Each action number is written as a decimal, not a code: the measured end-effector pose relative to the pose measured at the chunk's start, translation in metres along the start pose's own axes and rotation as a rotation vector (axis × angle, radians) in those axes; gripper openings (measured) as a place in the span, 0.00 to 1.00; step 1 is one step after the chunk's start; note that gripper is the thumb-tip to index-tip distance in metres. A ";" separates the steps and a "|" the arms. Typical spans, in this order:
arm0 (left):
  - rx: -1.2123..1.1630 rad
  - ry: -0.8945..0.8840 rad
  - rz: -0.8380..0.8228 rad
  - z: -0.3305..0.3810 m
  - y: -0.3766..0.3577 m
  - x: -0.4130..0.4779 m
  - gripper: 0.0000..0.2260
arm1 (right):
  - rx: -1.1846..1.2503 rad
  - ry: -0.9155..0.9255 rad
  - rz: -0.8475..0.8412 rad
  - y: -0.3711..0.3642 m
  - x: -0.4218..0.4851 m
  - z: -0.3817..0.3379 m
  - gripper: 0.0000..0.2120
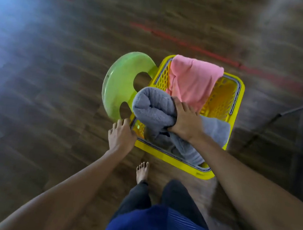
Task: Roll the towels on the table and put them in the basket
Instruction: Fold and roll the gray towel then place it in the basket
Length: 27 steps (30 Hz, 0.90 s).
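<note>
A yellow plastic basket (168,158) stands on a green stool (119,84) in the middle of the view. My right hand (185,119) grips a rolled grey towel (153,107) over the basket's left side. Part of that towel hangs down inside the basket. A pink towel (193,80) lies in the basket's far half, draped over the far rim. My left hand (122,135) touches the basket's near left corner with its fingers resting on the rim. The table is out of view.
Dark wooden floor with red tape lines (193,47) surrounds the stool. A black tripod leg (290,111) slants in at the right. My bare foot (142,172) and dark trousers are just below the basket.
</note>
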<state>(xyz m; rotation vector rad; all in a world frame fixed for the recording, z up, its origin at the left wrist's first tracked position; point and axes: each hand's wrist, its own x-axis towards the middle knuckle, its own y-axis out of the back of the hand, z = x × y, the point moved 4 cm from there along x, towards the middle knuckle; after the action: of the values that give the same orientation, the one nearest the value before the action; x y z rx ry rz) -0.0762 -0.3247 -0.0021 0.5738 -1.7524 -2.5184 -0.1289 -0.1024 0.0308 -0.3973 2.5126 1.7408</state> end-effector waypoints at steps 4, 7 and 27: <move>-0.036 0.045 -0.028 -0.011 -0.012 0.032 0.20 | -0.071 -0.014 -0.047 -0.040 0.000 0.008 0.54; -0.123 -0.043 -0.045 -0.012 -0.029 0.045 0.21 | -0.098 -0.011 -0.078 -0.072 -0.008 0.021 0.52; -0.075 -0.178 -0.217 0.004 -0.067 0.062 0.33 | -0.050 -0.163 -0.258 -0.132 0.001 0.064 0.55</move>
<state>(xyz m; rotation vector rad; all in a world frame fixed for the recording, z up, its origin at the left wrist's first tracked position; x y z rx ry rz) -0.1225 -0.3098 -0.0793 0.5812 -1.7259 -2.8501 -0.1043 -0.0866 -0.1132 -0.5327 2.1996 1.6665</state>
